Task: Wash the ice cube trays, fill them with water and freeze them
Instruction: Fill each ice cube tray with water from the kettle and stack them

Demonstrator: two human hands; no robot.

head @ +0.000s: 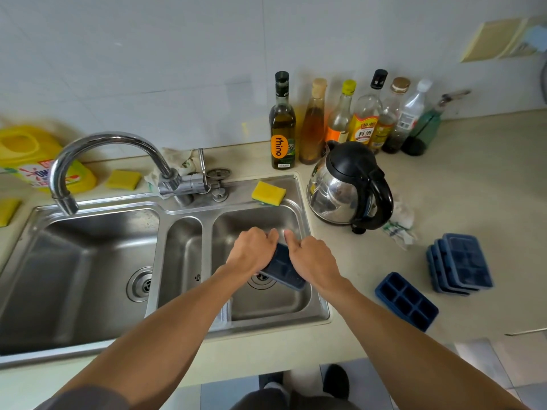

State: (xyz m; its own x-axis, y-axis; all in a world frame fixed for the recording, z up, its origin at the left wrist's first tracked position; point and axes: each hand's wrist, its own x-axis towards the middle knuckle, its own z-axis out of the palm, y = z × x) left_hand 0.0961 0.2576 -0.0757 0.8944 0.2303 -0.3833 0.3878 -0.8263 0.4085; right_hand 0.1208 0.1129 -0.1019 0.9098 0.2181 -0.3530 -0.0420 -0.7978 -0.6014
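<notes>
Both hands grip one dark blue ice cube tray (284, 272) over the right-hand basin of the steel sink (323, 303), above its drain. The left hand (251, 253) has its fingers curled round the tray's left edge. The right hand (314, 259) has its fingers curled round the right edge, one digit sticking up at the far end (thumb or forefinger, I cannot tell). The tray is tilted, its compartments facing the camera. On the bench (473, 187) to the right a single tray (407, 301) lies open side up, and just beyond it is a stack of trays (461, 264), slightly fanned. The tap (112, 161) arches over the left basin. A yellow sponge (268, 193) sits on the sink's back rim, near a steel kettle (349, 184) with a black handle. Behind stands a row of bottles: the dark olive oil bottle (282, 122) reads "rhino" on an orange label, and a clear bottle (364, 119) carries the characters "料酒". At far left a yellow detergent jug (32, 161) shows "OM", the rest blurred.
</notes>
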